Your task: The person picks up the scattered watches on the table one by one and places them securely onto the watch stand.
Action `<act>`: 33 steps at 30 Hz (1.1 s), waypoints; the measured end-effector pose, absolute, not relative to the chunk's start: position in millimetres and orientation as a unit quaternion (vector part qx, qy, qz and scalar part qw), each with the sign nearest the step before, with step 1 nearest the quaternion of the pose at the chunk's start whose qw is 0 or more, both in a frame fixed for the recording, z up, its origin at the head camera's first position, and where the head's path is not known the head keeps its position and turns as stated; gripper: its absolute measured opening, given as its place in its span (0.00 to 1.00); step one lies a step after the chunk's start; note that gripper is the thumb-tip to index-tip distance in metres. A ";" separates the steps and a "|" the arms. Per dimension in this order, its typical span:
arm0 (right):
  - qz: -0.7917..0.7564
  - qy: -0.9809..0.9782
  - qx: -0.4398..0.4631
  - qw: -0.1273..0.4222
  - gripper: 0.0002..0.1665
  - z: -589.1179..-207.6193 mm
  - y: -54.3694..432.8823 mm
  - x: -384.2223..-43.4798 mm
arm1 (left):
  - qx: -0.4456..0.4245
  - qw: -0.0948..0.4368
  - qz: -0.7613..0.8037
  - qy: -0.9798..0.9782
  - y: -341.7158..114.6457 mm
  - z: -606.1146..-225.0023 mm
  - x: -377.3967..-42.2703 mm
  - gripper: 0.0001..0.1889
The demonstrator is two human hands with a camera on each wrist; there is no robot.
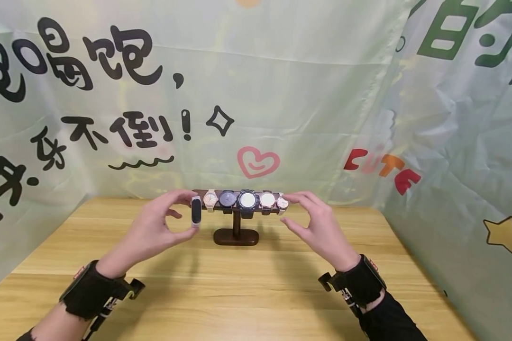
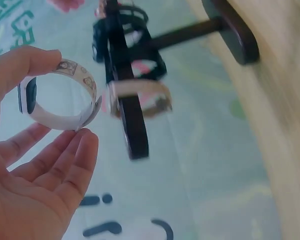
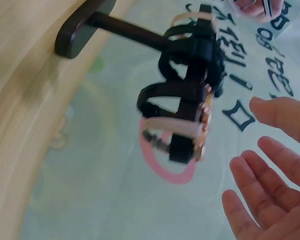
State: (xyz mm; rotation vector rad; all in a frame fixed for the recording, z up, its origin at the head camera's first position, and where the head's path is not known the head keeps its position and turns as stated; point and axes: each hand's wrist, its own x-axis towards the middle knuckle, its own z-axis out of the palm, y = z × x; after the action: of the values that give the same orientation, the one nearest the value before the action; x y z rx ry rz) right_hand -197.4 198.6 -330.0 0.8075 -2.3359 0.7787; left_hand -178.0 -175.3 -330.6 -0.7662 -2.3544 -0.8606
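A fitness band (image 1: pixel 196 211) with a dark oval screen and a pale, patterned strap (image 2: pixel 87 82) closed in a loop is pinched between the thumb and fingers of my left hand (image 1: pixel 153 229). It is held beside the left end of a dark wooden watch stand (image 1: pixel 236 237). Several watches hang along the stand's bar (image 2: pixel 135 137), a cream-strapped watch (image 1: pixel 211 200) nearest the band. At the bar's other end, my right hand (image 1: pixel 320 227) has its fingers spread around nothing, close to a small white-strapped watch (image 1: pixel 282 203).
The stand's oval base rests on a light wooden table (image 1: pixel 239 293) near its back edge. Behind and to the right hangs a pale green cloth (image 1: pixel 315 118) with printed lettering and a pink heart. Each wrist carries a black strapped device (image 1: pixel 91 289).
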 end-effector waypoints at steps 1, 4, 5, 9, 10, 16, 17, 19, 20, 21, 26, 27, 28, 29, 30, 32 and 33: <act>0.290 -0.871 0.292 0.269 0.29 -330.7 200.0 -199.2 | -0.279 0.264 -0.315 -0.868 -179.6 -330.8 -179.5 0.36; 0.292 -0.879 0.273 0.260 0.29 -333.0 203.2 -204.2 | -0.268 0.275 -0.307 -0.871 -191.7 -331.3 -184.2 0.36; 0.292 -0.881 0.269 0.257 0.29 -333.7 203.9 -205.7 | -0.265 0.278 -0.305 -0.872 -195.3 -331.5 -185.8 0.36; 0.288 -0.889 0.255 0.247 0.30 -337.4 205.8 -210.3 | -0.250 0.281 -0.296 -0.878 -206.2 -332.3 -193.1 0.37; 0.287 -0.891 0.253 0.244 0.30 -338.4 206.2 -211.1 | -0.246 0.280 -0.295 -0.880 -208.0 -332.4 -195.0 0.37; 0.287 -0.896 0.246 0.234 0.30 -342.4 206.9 -214.8 | -0.228 0.257 -0.304 -0.888 -214.2 -335.1 -206.2 0.36; 0.288 -0.896 0.245 0.234 0.30 -342.7 206.9 -215.0 | -0.226 0.251 -0.309 -0.889 -214.6 -335.7 -208.0 0.36; 0.288 -0.896 0.244 0.233 0.29 -343.8 206.8 -215.2 | -0.220 0.235 -0.321 -0.891 -215.2 -336.6 -211.1 0.36; 0.289 -0.896 0.243 0.232 0.30 -344.2 206.4 -215.3 | -0.218 0.225 -0.328 -0.891 -215.1 -336.8 -212.5 0.36; 0.290 -0.896 0.243 0.231 0.30 -344.8 206.1 -215.4 | -0.217 0.215 -0.334 -0.892 -214.9 -337.0 -213.9 0.36; 0.295 -0.896 0.244 0.226 0.30 -347.3 204.5 -215.2 | -0.215 0.175 -0.356 -0.892 -210.9 -337.8 -220.2 0.37; 0.296 -0.895 0.244 0.226 0.29 -347.7 204.3 -215.1 | -0.214 0.169 -0.359 -0.893 -209.9 -338.1 -221.3 0.37; 0.296 -0.895 0.245 0.227 0.29 -348.0 204.2 -214.8 | -0.213 0.164 -0.362 -0.893 -208.8 -338.6 -222.3 0.37; 0.296 -0.895 0.246 0.227 0.29 -348.3 204.0 -214.8 | -0.211 0.158 -0.364 -0.893 -207.8 -339.0 -223.3 0.37; 0.296 -0.894 0.246 0.228 0.29 -348.5 203.9 -214.7 | -0.211 0.153 -0.366 -0.893 -206.7 -339.5 -224.4 0.37; 0.296 -0.893 0.247 0.231 0.29 -349.0 203.7 -214.5 | -0.211 0.143 -0.372 -0.893 -204.6 -340.5 -226.8 0.37; 0.295 -0.893 0.248 0.232 0.29 -349.2 203.6 -214.5 | -0.211 0.139 -0.373 -0.893 -203.6 -341.0 -227.9 0.37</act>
State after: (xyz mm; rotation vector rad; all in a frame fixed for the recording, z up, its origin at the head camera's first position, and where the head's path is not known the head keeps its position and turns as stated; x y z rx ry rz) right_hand -214.5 203.6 -349.2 0.6811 -2.4536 0.8114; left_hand -227.9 -203.6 -341.0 -0.6109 -2.5805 -1.0790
